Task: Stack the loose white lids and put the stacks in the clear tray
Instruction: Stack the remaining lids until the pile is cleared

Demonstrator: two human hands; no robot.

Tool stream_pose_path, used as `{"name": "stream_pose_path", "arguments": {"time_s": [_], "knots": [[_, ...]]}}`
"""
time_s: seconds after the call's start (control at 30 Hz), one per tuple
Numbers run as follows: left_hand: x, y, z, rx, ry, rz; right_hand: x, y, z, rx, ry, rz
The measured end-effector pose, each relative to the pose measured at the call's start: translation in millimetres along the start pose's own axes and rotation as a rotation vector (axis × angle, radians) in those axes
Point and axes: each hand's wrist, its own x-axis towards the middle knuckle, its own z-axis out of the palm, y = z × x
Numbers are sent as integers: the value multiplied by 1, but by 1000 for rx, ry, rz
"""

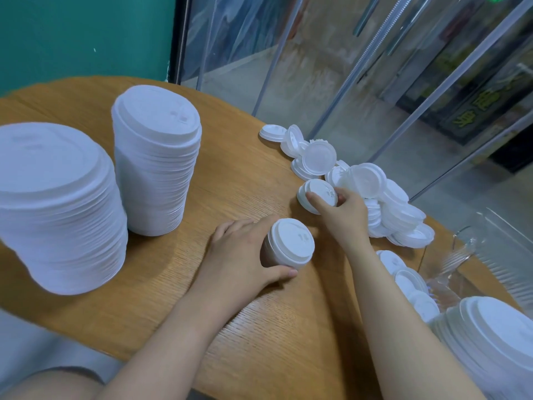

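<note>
Now the left hand point(242, 255) grips a short stack point(290, 244) at centre; the right hand point(340, 210) pinches a lid point(318, 194), which should seat squarely, rim aligned.

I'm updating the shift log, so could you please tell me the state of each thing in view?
Left hand: grips a short stack of lids standing on the wooden table.
Right hand: fingers pinch one lid at the heap's edge.
Loose lids: heaped, unstacked.
Two tall stacks: upright on the table.
Clear tray: holds a lid stack.
</note>
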Motion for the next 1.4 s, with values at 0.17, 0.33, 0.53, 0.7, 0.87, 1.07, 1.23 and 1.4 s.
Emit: {"name": "stream_pose_path", "arguments": {"time_s": [0.17, 0.33, 0.53, 0.7, 0.87, 1.07, 1.23, 1.4], "knots": [[0, -1, 0, -5, 4, 9, -22, -12, -16, 47, 13, -13], [0, -1, 1, -18, 6, 7, -44, -18, -30, 142, 2, -7], [-1, 1, -1, -27, 12, 9, -81, -32, -51, 291, -81, -14], [-1, 2, -1, -53, 11, 7, -108, -30, -56, 240, -194, -42], [-1, 3, -2, -50, 6, 15, -115, -27, -48, 136, -229, -92], [-1, 4, -3, -28, -5, 21, -112, -29, -36, 28, -268, -127], [0, 5, -5, -38, -6, 7, -111, -30, -33, -5, -321, -120], [1, 5, -4, -45, -9, -14, -109, -31, -33, 6, -343, -99]]}}
